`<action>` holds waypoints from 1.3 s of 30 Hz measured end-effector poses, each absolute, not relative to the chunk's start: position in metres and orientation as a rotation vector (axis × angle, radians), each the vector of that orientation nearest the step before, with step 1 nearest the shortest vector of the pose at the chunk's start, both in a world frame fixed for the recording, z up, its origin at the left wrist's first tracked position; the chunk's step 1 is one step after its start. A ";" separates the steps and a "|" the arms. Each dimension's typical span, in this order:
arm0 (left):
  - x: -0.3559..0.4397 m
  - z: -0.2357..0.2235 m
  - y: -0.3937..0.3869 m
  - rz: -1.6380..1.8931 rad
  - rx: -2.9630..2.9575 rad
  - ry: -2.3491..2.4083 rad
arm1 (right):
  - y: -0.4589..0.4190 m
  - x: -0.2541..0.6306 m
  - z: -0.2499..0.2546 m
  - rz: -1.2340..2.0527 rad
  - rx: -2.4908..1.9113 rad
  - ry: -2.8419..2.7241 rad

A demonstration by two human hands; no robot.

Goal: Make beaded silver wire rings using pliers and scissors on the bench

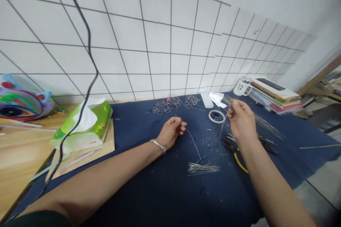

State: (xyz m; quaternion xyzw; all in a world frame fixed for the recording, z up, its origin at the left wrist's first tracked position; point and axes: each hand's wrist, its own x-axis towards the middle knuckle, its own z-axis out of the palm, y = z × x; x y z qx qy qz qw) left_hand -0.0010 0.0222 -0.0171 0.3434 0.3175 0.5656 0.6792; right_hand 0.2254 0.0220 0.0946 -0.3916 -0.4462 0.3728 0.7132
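Note:
My left hand point(173, 132), with a silver bangle at the wrist, pinches one end of a thin wire point(195, 145) over the dark blue cloth point(128, 177). The wire curves down from the fingers towards a small bundle of cut wires point(204, 168). To the right, my right hand point(241, 118) is closed in a pinch on a thin, pale strand point(222, 129) that hangs below the fingers. Whether it is wire or thread I cannot tell. Pliers with yellow handles point(239, 161) lie partly hidden under the right forearm.
Tangled wire loops point(166, 105) lie near the tiled wall. A white ring-shaped spool point(216, 116), a mug point(242, 88) and stacked books point(277, 95) stand at the right. On the left are a green tissue pack point(102, 117) and a hanging black cable point(89, 42).

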 end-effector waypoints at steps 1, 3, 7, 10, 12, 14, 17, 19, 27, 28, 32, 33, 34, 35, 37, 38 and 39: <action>-0.001 -0.017 0.022 1.272 0.766 0.718 | 0.021 0.228 0.089 0.843 -0.878 -0.979; 0.000 -0.018 0.022 1.273 0.763 0.723 | 0.019 0.231 0.078 0.881 -0.891 -0.964; -0.001 -0.020 0.022 1.266 0.759 0.728 | 0.019 0.230 0.061 0.943 -0.913 -0.919; -0.001 -0.021 0.023 1.266 0.759 0.732 | 0.020 0.226 0.052 0.999 -0.928 -0.894; 0.000 -0.021 0.023 1.267 0.765 0.734 | 0.019 0.222 0.048 1.033 -0.929 -0.901; 0.000 -0.020 0.022 1.264 0.773 0.733 | 0.015 0.216 0.044 1.065 -0.918 -0.923; 0.001 -0.016 0.019 1.247 0.781 0.735 | 0.008 0.206 0.040 1.087 -0.898 -0.936; 0.002 -0.013 0.017 1.232 0.794 0.721 | 0.003 0.199 0.039 1.104 -0.897 -0.950; 0.003 -0.008 0.014 1.221 0.776 0.669 | -0.008 0.180 0.033 1.116 -0.918 -1.008; 0.003 -0.007 0.014 1.221 0.771 0.663 | -0.009 0.179 0.032 1.122 -0.923 -1.013; 0.003 -0.007 0.014 1.229 0.759 0.646 | -0.011 0.176 0.033 1.152 -0.926 -1.029; 0.003 -0.007 0.014 1.232 0.754 0.647 | -0.012 0.176 0.033 1.155 -0.925 -1.030; 0.003 -0.008 0.014 1.233 0.749 0.650 | -0.012 0.176 0.033 1.155 -0.926 -1.032; 0.003 -0.008 0.014 1.235 0.745 0.653 | -0.012 0.177 0.033 1.155 -0.927 -1.038; 0.003 -0.008 0.014 1.234 0.743 0.652 | -0.012 0.177 0.033 1.152 -0.931 -1.062; 0.003 -0.008 0.014 1.234 0.744 0.649 | -0.012 0.178 0.033 1.154 -0.936 -1.077; 0.002 -0.007 0.013 1.233 0.746 0.647 | -0.012 0.178 0.032 1.155 -0.944 -1.092</action>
